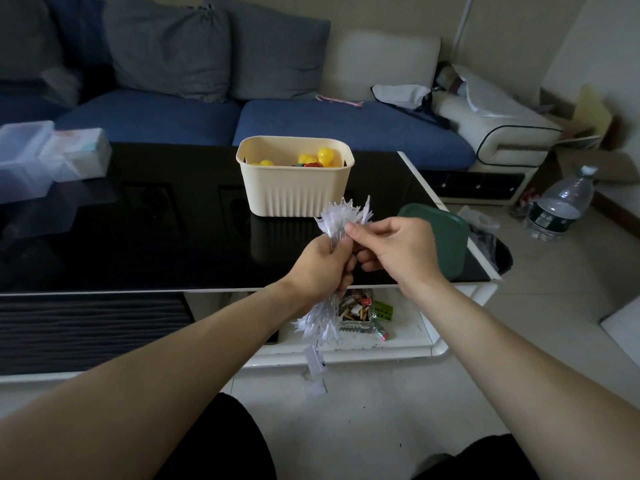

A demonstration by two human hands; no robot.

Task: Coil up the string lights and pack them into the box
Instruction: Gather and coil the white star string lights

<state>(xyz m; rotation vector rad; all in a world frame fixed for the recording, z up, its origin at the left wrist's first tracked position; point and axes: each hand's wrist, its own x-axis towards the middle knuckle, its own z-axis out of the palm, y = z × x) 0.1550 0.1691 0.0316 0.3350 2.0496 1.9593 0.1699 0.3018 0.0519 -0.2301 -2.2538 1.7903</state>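
Observation:
A bundle of white string lights (341, 216) is gathered in my left hand (322, 268), which grips it around the middle. Spiky white lights stick out above the hand, and more hang below it down to a small white battery pack (316, 364). My right hand (391, 249) pinches the upper part of the bundle between thumb and fingers. Behind my hands, a cream plastic box (296, 195) stands on the black glass table (138, 237). It holds yellow balls (325, 156). A green lid (446, 240) lies on the table at the right, partly hidden by my right hand.
Clear plastic containers (41, 157) sit at the table's left end. A blue sofa (311, 123) runs behind the table. On the floor to the right stands a water bottle (561, 206). A lower white shelf (367, 327) holds small packets.

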